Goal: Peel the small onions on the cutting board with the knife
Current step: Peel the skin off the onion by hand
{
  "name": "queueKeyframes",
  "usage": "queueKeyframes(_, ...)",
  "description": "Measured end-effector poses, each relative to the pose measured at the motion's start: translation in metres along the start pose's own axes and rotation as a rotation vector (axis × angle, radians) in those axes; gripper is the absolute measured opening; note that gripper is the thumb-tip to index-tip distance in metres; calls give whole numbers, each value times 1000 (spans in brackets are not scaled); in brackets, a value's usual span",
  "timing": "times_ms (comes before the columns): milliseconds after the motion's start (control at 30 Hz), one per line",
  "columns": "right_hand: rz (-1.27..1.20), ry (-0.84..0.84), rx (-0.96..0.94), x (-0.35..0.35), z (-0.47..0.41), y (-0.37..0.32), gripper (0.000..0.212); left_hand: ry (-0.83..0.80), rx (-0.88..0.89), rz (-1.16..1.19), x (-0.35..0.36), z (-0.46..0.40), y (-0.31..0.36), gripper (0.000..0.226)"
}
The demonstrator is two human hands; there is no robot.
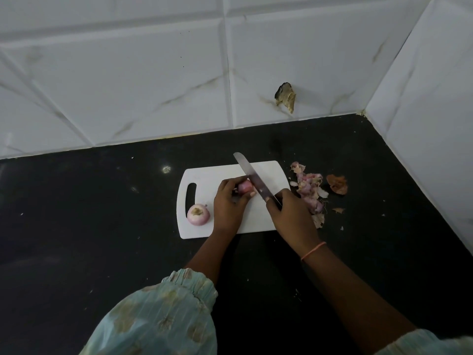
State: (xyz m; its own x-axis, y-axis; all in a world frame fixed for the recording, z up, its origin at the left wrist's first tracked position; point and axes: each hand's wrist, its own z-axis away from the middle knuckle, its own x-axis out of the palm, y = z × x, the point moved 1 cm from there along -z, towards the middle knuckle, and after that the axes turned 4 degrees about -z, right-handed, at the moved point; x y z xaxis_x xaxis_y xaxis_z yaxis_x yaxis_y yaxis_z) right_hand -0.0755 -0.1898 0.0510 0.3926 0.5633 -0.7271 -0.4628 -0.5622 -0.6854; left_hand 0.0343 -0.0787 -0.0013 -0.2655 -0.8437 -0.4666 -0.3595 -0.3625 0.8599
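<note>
1. Gripping the knife (256,180) handle, my right hand (289,213) had its fingers curled tight around it, at the board's (217,172) right side.
2. My left hand (227,201) pinched a small onion (244,187) between curled fingers and thumb, pressing it down near the middle of the board.
3. The blade ran from my right hand up and to the left, its flat edge lying against the right end of the held onion, its tip reaching past the board's far edge.
4. I could not tell whether the edge had entered the onion or only touched it.
5. A second onion (198,214) sat at the board's near-left corner, just below the handle slot, its brownish cut end turned up, well apart from my hands.
6. The white board lay on a black counter (89,213), close to the tiled wall (128,85).
7. A heap of pink and tan peels (309,188) lay on the counter just beside the board's right edge, with one brown skin (337,184) further right.
8. A thin band (313,250) circled my right wrist; a pale green sleeve (166,316) covered my left arm above the forearm.
</note>
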Motion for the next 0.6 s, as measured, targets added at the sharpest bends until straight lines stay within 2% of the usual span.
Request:
queueKeyframes(100, 31, 2, -17, 1, -1, -2, 25, 2, -28, 21, 1, 0, 0, 39)
queueKeyframes(200, 166, -8, -80, 1, -1, -5, 25, 5, -75, 35, -1, 0, 1, 43)
queueKeyframes(300, 260, -83, -119, 0, -2, -10, 24, 10, -71, 27, -1, 0, 0, 38)
queueKeyframes(500, 373, -107, -40, 1, -15, -27, 34, 2, -76, 37, -2, -2, 0, 35)
queueKeyframes(600, 461, -90, -69, 5, -20, -32, 37, 2, -87, 62, -3, -3, 1, 34)
